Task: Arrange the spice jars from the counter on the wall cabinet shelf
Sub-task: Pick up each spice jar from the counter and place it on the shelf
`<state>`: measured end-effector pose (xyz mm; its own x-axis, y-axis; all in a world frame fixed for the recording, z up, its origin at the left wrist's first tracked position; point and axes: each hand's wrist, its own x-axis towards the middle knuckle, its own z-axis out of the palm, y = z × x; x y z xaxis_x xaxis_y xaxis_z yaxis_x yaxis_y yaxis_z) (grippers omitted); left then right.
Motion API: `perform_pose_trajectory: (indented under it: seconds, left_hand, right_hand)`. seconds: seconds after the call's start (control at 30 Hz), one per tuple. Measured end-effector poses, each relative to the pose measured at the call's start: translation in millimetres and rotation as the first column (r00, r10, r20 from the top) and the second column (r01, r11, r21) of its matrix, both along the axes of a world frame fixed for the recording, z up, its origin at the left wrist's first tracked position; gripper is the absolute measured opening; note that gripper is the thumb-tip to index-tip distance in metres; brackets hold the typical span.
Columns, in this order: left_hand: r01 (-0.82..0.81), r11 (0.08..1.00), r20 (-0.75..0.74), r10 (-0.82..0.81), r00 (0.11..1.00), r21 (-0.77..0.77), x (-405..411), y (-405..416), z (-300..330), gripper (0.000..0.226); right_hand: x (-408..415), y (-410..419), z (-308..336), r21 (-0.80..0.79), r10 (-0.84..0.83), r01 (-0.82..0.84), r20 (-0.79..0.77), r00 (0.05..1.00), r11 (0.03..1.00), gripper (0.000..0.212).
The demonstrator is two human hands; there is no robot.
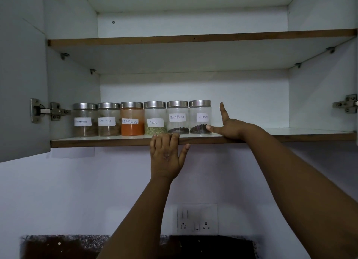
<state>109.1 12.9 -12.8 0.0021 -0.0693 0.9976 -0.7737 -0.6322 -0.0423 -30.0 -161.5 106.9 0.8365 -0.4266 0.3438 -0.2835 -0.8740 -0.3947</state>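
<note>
Several clear spice jars with steel lids stand in a row on the lower cabinet shelf. From the left: two jars labelled cinnamon, red chilli powder, fennel, black pepper and cloves. My left hand rests its curled fingertips on the shelf's front edge below the fennel and pepper jars, holding nothing. My right hand lies spread on the shelf just right of the cloves jar, thumb tip touching the jar's base, a finger pointing up.
The upper shelf shows nothing on it. The right part of the lower shelf is bare. Open cabinet doors hang at the left and far right, on hinges. A wall socket plate and dark stone counter lie below.
</note>
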Motion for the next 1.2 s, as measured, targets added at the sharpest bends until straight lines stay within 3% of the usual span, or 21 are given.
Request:
perform_pose_trajectory:
  seconds: [0.17, 0.3, 0.47, 0.57, 0.73, 0.93, 1.03, 1.1, 1.2]
  left_hand:
    - [0.08, 0.996, -0.036, -0.079, 0.996, 0.044, -10, 10, 0, 0.041]
    - [0.132, 0.989, -0.078, -0.127, 0.989, 0.064, -18, 16, 0, 0.042]
    - [0.256, 0.962, -0.183, -0.236, 0.954, 0.094, -28, 25, -19, 0.062]
    - [0.305, 0.941, -0.257, -0.262, 0.93, 0.147, -39, 31, -66, 0.07]
    - [0.506, 0.837, -0.596, -0.3, 0.744, 0.21, -69, 47, -195, 0.082]
    - [0.613, 0.715, -0.845, -0.058, 0.532, 0.337, -95, 97, -343, 0.09]
    - [0.695, 0.627, -0.897, 0.012, 0.441, 0.35, -113, 119, -388, 0.093]
    - [0.75, 0.576, -0.932, 0.06, 0.358, 0.325, -126, 126, -409, 0.095]
    - [0.819, 0.511, -0.965, 0.127, 0.229, 0.262, -148, 133, -429, 0.095]
  right_hand:
    - [-19, 23, -33, -0.238, -0.152, 0.18, 0.13, 0.98, 0.954, 0.082]
    - [-32, 51, -80, -0.37, -0.186, 0.258, 0.217, 0.958, 0.893, 0.083]
    - [-44, 77, -144, -0.283, -0.135, 0.212, 0.266, 0.954, 0.935, 0.083]
    - [-54, 91, -190, -0.148, -0.166, 0.187, 0.142, 0.976, 0.971, 0.076]
    - [-85, 109, -281, 0.032, -0.246, 0.244, 0.042, 0.968, 0.969, 0.073]
    - [-137, 136, -382, 0.289, -0.315, 0.357, -0.181, 0.932, 0.888, 0.07]
    - [-152, 157, -439, 0.265, -0.359, 0.444, -0.312, 0.879, 0.856, 0.092]
    - [-161, 173, -470, 0.204, -0.375, 0.494, -0.432, 0.82, 0.846, 0.082]
    - [-170, 196, -509, 0.19, -0.37, 0.525, -0.517, 0.772, 0.83, 0.097]
